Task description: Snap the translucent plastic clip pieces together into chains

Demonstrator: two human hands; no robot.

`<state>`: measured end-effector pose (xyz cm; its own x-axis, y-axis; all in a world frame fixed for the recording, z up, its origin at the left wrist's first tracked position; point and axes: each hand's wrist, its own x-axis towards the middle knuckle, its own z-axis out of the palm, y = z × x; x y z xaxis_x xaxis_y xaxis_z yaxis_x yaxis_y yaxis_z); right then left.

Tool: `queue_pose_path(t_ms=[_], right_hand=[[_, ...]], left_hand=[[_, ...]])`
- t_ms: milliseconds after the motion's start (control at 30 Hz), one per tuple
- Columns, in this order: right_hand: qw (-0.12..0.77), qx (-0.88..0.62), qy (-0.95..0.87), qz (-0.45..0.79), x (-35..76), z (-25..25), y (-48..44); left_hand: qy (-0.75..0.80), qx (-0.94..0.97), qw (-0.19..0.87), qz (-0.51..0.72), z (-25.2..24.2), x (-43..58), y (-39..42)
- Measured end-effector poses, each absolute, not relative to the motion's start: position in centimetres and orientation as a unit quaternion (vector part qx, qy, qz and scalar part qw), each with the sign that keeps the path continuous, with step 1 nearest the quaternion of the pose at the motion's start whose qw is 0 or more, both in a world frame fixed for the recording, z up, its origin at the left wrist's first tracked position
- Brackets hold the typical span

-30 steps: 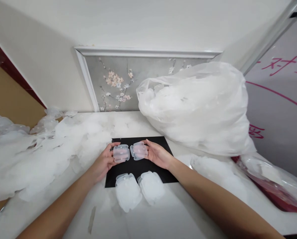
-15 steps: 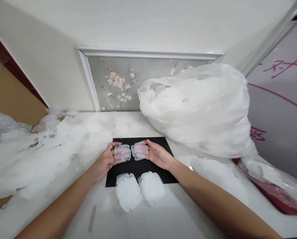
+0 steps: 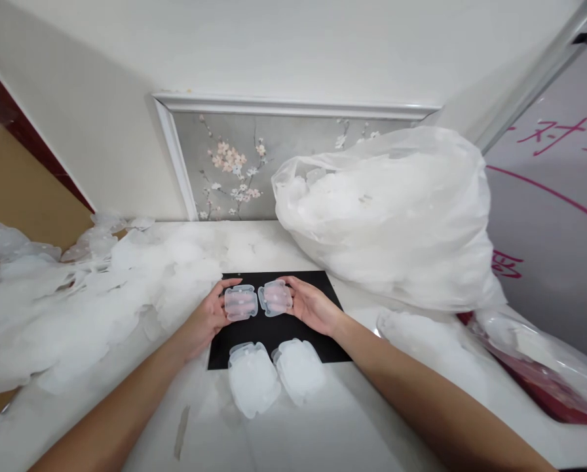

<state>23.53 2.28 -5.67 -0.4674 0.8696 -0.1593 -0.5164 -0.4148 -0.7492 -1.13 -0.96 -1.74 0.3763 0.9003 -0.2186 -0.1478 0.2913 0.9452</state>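
Note:
Above a black mat (image 3: 278, 337), my left hand (image 3: 212, 313) grips a translucent plastic piece (image 3: 241, 303) with rounded, notched edges, its fingers showing pink through it. My right hand (image 3: 310, 303) holds a similar translucent plastic piece (image 3: 275, 299), slightly tilted. The two pieces are side by side with a narrow gap between them. Nearer to me, two stacks of the same pieces, a left stack (image 3: 254, 380) and a right stack (image 3: 301, 372), lie across the mat's front edge and onto the white table.
A big pile of loose translucent pieces (image 3: 77, 314) covers the table's left. A bulging clear plastic bag (image 3: 396, 216) full of them leans at the back right. More pieces (image 3: 431, 341) lie below it. Behind stands a wall with a framed floral panel (image 3: 234, 164); a whiteboard (image 3: 553, 177) is at right.
Almost nothing differs. Both hands keep their pieces in nearly the same place, and the view has shifted very slightly.

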Motion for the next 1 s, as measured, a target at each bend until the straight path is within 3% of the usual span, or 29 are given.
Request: queue_pose_path(t_ms=[233, 367, 500, 600, 767, 1000], right_hand=[[0.414, -0.243, -0.49, 0.727, 23.6, -5.9, 1.9], [0.42, -0.311, -0.659, 0.541, 23.4, -6.2, 1.9], [0.448, -0.398, -0.698, 0.391, 23.3, -5.6, 1.7], [0.453, -0.424, -0.635, 0.461, 23.2, -5.1, 1.5], [0.426, -0.358, -0.453, 0.697, 23.2, -4.9, 1.4], [0.437, -0.342, -0.388, 0.736, 23.4, -4.8, 1.6]], left_hand=[[0.436, 0.532, 0.611, 0.391, -1.5, -1.2, -0.5], [0.492, 0.586, 0.517, 0.385, -1.6, -1.4, -0.2], [0.54, 0.616, 0.413, 0.397, -1.6, -1.6, -0.2], [0.543, 0.591, 0.426, 0.417, -1.6, -1.4, -0.4], [0.51, 0.462, 0.612, 0.39, -1.4, -0.8, -0.8], [0.509, 0.424, 0.632, 0.402, -1.0, -0.8, -0.8]])
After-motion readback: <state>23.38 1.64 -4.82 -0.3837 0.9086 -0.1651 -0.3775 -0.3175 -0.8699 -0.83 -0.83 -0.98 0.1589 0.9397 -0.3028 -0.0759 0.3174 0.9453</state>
